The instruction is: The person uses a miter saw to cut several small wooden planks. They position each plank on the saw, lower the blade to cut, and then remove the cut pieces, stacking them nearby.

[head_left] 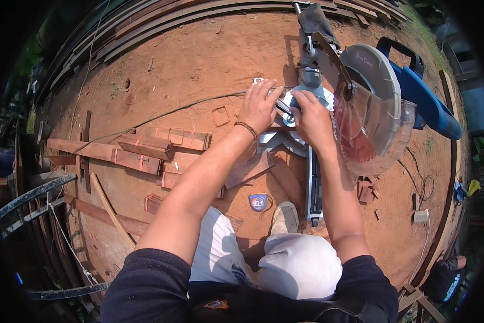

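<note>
Far out to the left of the fingers, reddish wood offcuts (145, 151) lie stacked on the sandy ground (199, 59), some marked with pale lines. A thin cable (161, 116) runs from them toward the hands.

The left hand (259, 106), with a beaded bracelet (247, 129) at its wrist, lies palm down on the grey base of the miter saw (301, 97). Its fingers (268, 89) are spread slightly apart and pressed flat over a small pale workpiece (258, 81), only a corner of which shows beyond the fingertips.

Just right of those fingers, the right hand (311, 118) rests on the round saw table, its fingers (301, 97) curled together around something at the table; what they grip cannot be told. The 2 hands nearly touch.

Right of the right-hand fingers, the blade under a clear guard (374, 129) stands raised, with the blue motor housing (422, 97) beyond it.

Well below the fingers, toward the person, a blue tape measure (258, 202) lies on the ground beside 1 shoe (285, 218), and scrap blocks (367, 191) sit under the guard.
</note>
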Demonstrator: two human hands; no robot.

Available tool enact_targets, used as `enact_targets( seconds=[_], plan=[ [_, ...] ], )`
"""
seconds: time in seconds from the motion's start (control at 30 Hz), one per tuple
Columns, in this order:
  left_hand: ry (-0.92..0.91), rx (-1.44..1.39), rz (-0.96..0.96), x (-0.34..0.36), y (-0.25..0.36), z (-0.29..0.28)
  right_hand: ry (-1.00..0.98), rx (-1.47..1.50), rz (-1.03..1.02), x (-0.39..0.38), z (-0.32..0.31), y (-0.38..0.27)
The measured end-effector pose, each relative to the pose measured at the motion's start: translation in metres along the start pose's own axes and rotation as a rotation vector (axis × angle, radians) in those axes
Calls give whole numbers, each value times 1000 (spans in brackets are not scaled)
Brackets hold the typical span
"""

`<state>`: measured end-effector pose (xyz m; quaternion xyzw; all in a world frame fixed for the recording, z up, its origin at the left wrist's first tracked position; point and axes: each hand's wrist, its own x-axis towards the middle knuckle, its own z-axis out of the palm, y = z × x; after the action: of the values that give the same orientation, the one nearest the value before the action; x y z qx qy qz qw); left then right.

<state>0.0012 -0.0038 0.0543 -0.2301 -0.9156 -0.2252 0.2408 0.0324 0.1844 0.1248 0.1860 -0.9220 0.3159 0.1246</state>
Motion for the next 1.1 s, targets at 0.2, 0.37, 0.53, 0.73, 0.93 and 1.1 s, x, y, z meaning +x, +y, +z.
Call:
enact_targets(
  seconds=[0.2,0.37,0.53,0.73,0.93,1.1],
  plan=[
    [-42,-211,-226,-90,27,13,-137,-305,160,14,5,-16],
    [-309,-405,-430,-144,63,5,-379,-509,266,34,-4,-28],
    [-404,-636,-642,-237,83,-24,-566,-478,-29,45,-9,-17],
    [-329,-696,-707,-252,60,-15,-699,-654,93,69,6,-28],
    [-296,-760,-772,-237,41,-8,-1039,-922,-526,97,-5,-29],
    [-232,-741,-767,-227,32,-1,-1007,-963,-63,96,21,-23]
  ],
)
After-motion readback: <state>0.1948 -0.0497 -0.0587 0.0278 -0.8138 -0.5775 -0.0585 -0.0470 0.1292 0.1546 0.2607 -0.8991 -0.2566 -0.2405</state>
